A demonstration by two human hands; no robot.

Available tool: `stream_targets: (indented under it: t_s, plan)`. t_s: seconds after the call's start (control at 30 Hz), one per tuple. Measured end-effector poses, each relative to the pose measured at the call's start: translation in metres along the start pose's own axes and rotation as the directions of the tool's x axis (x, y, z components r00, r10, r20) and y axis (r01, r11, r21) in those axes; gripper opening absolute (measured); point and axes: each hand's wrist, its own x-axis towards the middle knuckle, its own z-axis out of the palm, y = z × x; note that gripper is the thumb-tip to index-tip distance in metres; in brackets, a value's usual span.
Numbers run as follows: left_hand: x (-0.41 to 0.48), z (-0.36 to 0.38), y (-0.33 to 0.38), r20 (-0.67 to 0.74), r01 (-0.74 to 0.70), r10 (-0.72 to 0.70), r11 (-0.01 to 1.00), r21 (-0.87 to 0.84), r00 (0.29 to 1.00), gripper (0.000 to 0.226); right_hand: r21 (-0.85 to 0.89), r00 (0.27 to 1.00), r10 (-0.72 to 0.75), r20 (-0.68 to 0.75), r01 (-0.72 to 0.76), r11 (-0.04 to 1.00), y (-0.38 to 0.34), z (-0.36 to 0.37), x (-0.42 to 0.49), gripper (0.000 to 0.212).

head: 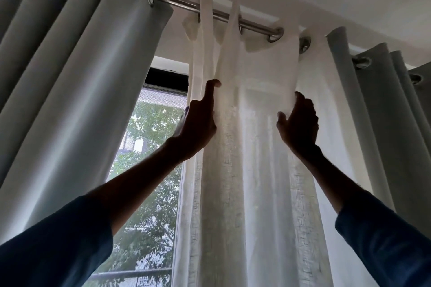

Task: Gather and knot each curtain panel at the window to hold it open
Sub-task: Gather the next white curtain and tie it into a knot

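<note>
Head view: the sheer panel hangs straight down from the rod, its long axis vertical, between two grey curtains. I have both hands high up, level with each other and on opposite sides of it. My left hand takes its window-side edge, one digit straight up the front and the rest hidden behind the cloth. My right hand has its fingers curled, pinching a fold. The width to gather lies between them, so I judge the hands must close toward each other.
</note>
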Motion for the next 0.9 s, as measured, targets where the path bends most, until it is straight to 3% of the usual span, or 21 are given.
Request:
stream_targets:
  t_s: [0.1, 0.23, 0.33, 0.47, 0.6, 0.77, 0.9]
  plan:
    - [0.000, -0.002, -0.002, 0.011, -0.007, 0.006, 0.999, 0.054, 1.000, 0.044, 0.050, 0.996, -0.016, -0.091, 0.021, 0.999, 0.004, 0.000, 0.003, 0.014]
    - [0.000, 0.004, -0.013, 0.040, 0.019, -0.025, 0.989, 0.144, 0.999, 0.021, 0.082, 0.997, -0.016, -0.082, 0.022, 0.996, -0.003, -0.003, 0.001, 0.039]
    - [0.000, 0.009, -0.020, 0.056, 0.042, -0.051, 0.987, 0.152, 0.997, 0.022, 0.081, 0.988, -0.139, -0.064, 0.144, 0.986, -0.026, 0.002, -0.005, 0.023]
    - [0.002, 0.007, -0.026, 0.057, 0.083, -0.093, 0.984, 0.156, 0.994, 0.026, 0.140, 0.959, -0.280, -0.037, 0.282, 0.949, -0.073, 0.010, -0.001, 0.020]
    - [0.005, 0.001, -0.025, 0.068, 0.122, -0.136, 0.976, 0.180, 0.988, 0.018, 0.261, 0.911, -0.411, 0.034, 0.389, 0.884, -0.134, 0.017, -0.013, 0.047]
    - [-0.002, -0.011, -0.024, 0.063, 0.128, -0.145, 0.967, 0.220, 0.987, 0.008, 0.364, 0.890, -0.445, 0.097, 0.385, 0.848, -0.148, 0.025, -0.024, 0.038]
    - [-0.020, -0.008, -0.032, 0.132, 0.121, -0.140, 0.982, 0.144, 0.981, 0.029, 0.418, 0.917, -0.398, 0.023, 0.353, 0.837, -0.121, 0.034, -0.043, 0.040]
